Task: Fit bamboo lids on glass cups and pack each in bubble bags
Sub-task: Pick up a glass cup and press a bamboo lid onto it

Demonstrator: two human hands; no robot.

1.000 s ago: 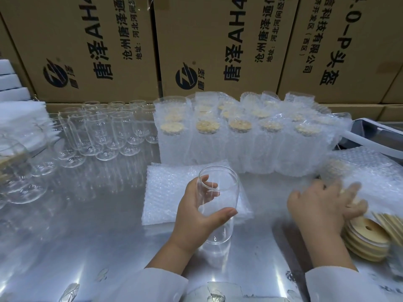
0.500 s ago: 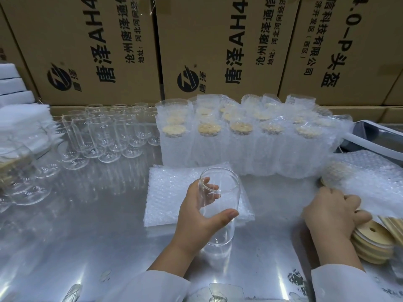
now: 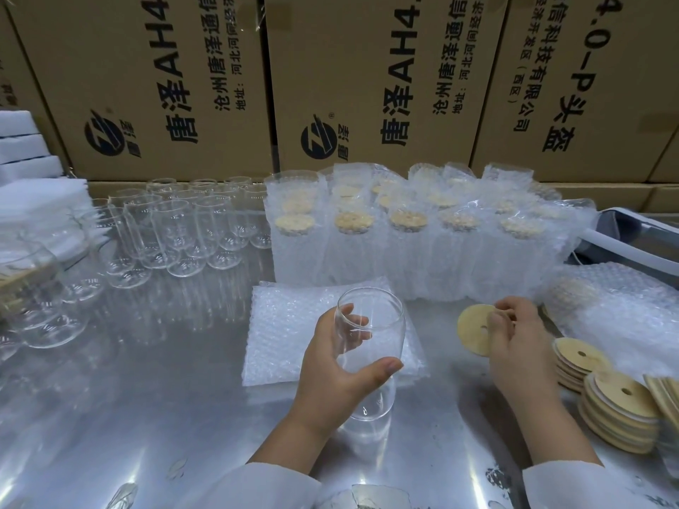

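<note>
My left hand grips an upright clear glass cup standing on the steel table, open mouth up, no lid on it. My right hand pinches a round bamboo lid with a small hole, held on edge above the table to the right of the cup. Stacks of bamboo lids lie at the right. A flat pile of bubble bags lies just behind the cup.
Several empty glass cups stand at the back left. Rows of bagged, lidded cups fill the back middle. More bubble wrap lies at the right, white foam at the left. Cardboard boxes wall off the back.
My right hand has lifted one bamboo lid off the stacks at the right and carried it left toward the cup. The left hand and cup have stayed in place.
</note>
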